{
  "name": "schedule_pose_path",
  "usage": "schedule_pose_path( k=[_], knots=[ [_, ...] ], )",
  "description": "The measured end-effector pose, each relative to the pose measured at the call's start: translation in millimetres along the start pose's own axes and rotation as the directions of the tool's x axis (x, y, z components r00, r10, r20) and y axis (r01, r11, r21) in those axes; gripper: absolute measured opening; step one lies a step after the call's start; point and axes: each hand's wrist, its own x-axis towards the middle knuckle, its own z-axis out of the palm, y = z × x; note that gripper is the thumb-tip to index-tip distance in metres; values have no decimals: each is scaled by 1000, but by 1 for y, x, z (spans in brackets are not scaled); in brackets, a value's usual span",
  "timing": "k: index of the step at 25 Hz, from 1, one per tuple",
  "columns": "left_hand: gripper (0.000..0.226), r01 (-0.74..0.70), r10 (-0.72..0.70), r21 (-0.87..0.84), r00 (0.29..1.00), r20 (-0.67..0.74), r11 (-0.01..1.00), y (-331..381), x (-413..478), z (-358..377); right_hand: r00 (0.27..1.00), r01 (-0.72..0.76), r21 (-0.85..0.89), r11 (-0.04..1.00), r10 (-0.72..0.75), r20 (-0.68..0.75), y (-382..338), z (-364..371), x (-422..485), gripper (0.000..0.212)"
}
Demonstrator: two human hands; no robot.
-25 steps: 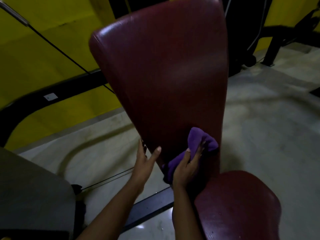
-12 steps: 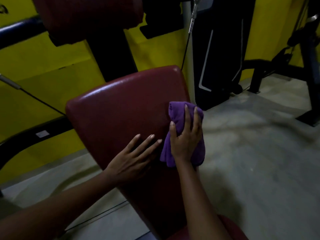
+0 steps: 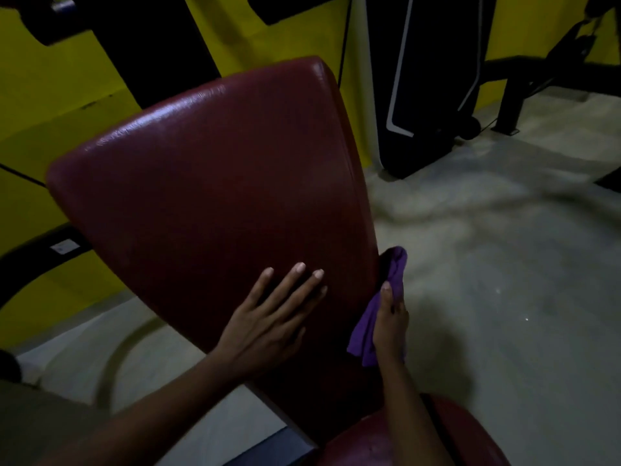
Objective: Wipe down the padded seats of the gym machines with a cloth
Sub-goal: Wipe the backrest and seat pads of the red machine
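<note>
A dark red padded backrest (image 3: 208, 196) of a gym machine fills the middle of the head view, tilted back. My left hand (image 3: 268, 317) lies flat on its lower part with fingers spread. My right hand (image 3: 389, 321) grips a purple cloth (image 3: 393, 274) against the backrest's right side edge. The cloth hangs out above and below my hand. The red padded seat (image 3: 463, 432) shows at the bottom right, partly hidden by my right forearm.
Yellow wall behind with a black frame post (image 3: 158, 45). A black weight-stack cover with a white stripe (image 3: 413, 79) stands at the back right, next to another machine's black frame (image 3: 524, 82). Grey concrete floor (image 3: 504, 264) spreads to the right.
My right hand has carried the cloth from the backrest's upper face down to its right side edge. My left hand has stayed flat on the pad.
</note>
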Motion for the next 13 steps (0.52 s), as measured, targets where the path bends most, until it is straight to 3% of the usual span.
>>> schedule_pose_path(
  k=[1, 4, 7, 9, 13],
  knots=[
    [64, -1, 1, -12, 1000, -1, 1000, 11, -2, 7, 999, -38, -14, 999, 38, 19, 19, -4, 1, 74],
    [62, 26, -26, 1, 999, -38, 1000, 26, -7, 21, 989, -149, -40, 988, 150, -2, 71, -13, -1, 80],
    [60, 29, -27, 29, 999, -45, 999, 26, -6, 24, 963, -268, -55, 962, 265, -57, 95, -16, -2, 61],
    [59, 39, -39, 12, 999, -37, 999, 27, -5, 22, 967, -245, -86, 966, 237, -92, 90, -17, -5, 67],
    [60, 69, -65, -130, 997, 35, 989, 26, -4, 9, 984, -97, -197, 976, 65, -164, 42, -29, -22, 55]
  ],
)
